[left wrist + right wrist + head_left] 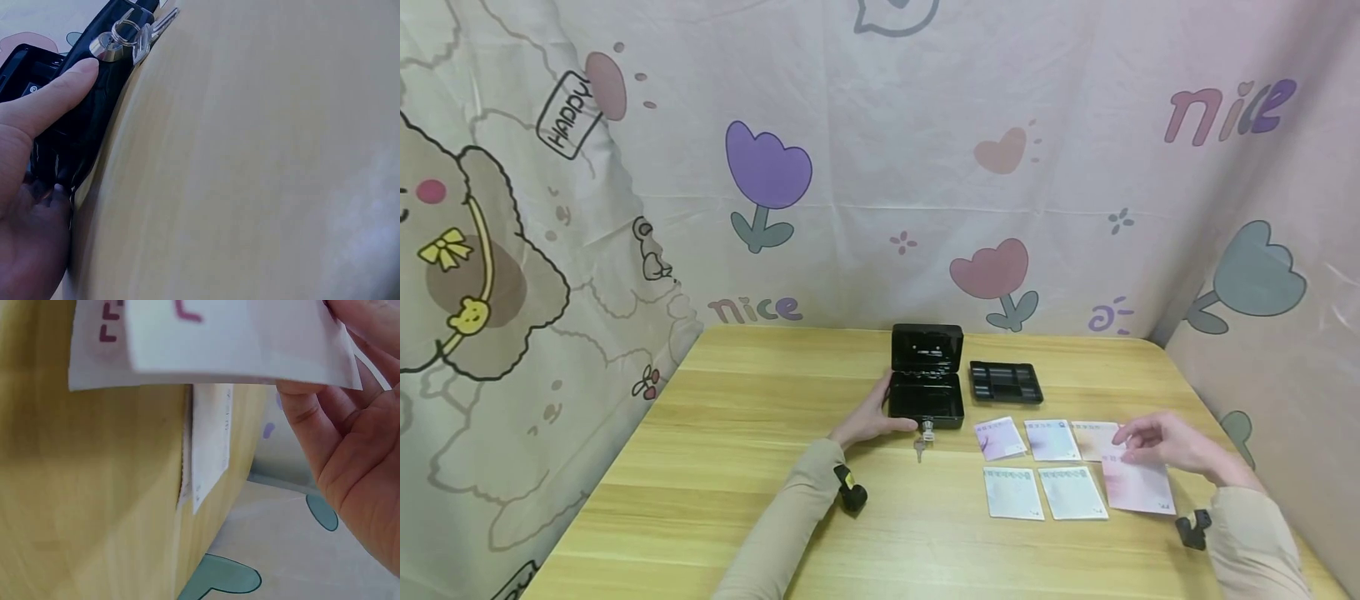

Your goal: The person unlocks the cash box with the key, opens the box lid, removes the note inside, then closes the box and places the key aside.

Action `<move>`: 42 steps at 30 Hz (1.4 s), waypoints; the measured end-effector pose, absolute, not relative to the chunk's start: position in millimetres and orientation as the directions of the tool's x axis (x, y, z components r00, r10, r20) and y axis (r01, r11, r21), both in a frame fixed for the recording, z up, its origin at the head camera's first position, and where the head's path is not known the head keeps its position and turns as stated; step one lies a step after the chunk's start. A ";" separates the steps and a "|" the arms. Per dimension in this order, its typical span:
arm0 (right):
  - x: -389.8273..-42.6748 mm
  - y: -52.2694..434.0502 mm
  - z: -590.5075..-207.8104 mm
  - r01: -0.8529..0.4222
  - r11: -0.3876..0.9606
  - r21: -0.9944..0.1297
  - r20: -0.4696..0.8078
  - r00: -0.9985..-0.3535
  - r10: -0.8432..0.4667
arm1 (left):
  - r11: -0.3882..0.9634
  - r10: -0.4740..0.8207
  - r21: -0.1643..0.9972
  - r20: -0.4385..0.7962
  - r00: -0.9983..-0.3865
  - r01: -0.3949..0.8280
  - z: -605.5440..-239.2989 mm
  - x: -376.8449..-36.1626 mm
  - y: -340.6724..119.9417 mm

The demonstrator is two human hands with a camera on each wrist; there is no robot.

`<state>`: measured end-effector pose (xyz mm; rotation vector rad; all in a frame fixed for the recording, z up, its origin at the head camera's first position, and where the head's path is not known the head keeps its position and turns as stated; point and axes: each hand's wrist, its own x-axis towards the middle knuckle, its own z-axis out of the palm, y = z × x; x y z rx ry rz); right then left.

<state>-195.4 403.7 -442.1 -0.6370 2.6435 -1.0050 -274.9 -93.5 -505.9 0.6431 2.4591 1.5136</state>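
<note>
A black cash box (925, 402) stands on the table with its lid (927, 348) raised. My left hand (872, 418) grips its left front corner, the thumb on the front wall beside the silver lock (107, 47). Keys (145, 42) hang from the lock on a ring. On the right, my right hand (1176, 448) pinches the top edge of a pink printed note (1138, 490). Overlapping paper edges show in the right wrist view, the note (244, 347) raised off the wood near the camera. A peach note (1092, 440) lies just behind that hand.
Right of the box sits a black compartment tray (1006, 398). In front of it lie a purple note (998, 439), a blue note (1051, 440) and two pale green notes, one left (1013, 494) and one right (1073, 493). Printed cloth (865, 167) hangs behind the table (700, 467).
</note>
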 end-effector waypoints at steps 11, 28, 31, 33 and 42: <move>-196.2 399.7 -455.3 -0.279 0.650 -0.706 -0.111 -0.864 -0.492 | 0.376 0.455 0.884 0.085 -0.887 0.277 -504.9 -272.7 -93.4; -194.6 393.8 -464.6 -0.261 0.691 -0.674 -0.101 -0.894 -0.436 | 0.394 0.441 0.885 0.055 -0.896 0.249 -505.9 -273.6 -93.6; -194.8 393.1 -466.3 -0.257 0.705 -0.660 -0.096 -0.903 -0.419 | 0.392 0.440 0.887 0.054 -0.896 0.246 -505.4 -273.2 -93.7; -194.7 392.5 -467.0 -0.262 0.711 -0.653 -0.089 -0.906 -0.415 | 0.395 0.439 0.886 0.048 -0.897 0.241 -505.1 -272.8 -93.8; -193.4 394.1 -466.6 -0.276 0.739 -0.615 -0.033 -0.927 -0.374 | 0.404 0.443 0.880 0.050 -0.895 0.250 -504.9 -273.5 -93.4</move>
